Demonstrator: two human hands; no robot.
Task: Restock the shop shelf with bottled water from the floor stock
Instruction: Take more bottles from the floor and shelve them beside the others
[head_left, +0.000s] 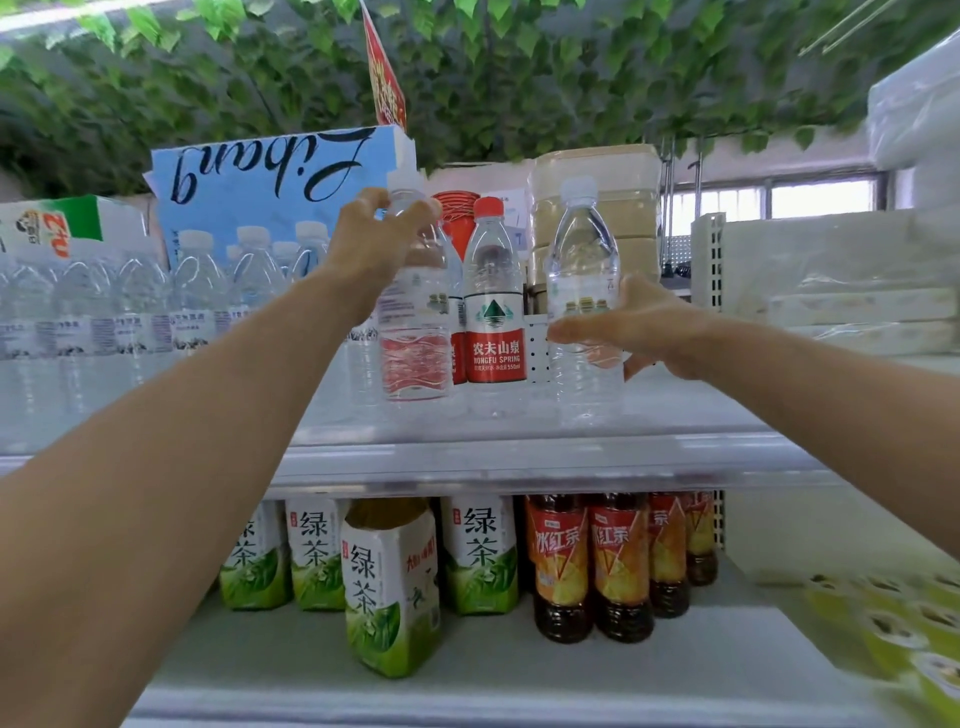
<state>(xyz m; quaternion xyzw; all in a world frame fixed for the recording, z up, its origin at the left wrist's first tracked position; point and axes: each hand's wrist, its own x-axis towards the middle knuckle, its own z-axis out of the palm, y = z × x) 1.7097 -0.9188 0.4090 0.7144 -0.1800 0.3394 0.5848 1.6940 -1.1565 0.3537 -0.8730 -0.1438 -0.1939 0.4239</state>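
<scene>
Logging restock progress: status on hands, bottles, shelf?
Left hand grips one water bottle at its neck; right hand holds a second bottle mid-body. Both at upper shelf. Between them stands a red-label bottle.

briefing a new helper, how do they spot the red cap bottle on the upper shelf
Find the upper shelf above the green tea bottles. Between the clear bottle in the left hand and the one in the right hand stands the red-cap bottle. Its red cap and label stand out; its neighbours are white-capped.

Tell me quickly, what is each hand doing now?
Left hand: grips the left bottle at its neck.
Right hand: holds the right bottle at its label.
</scene>
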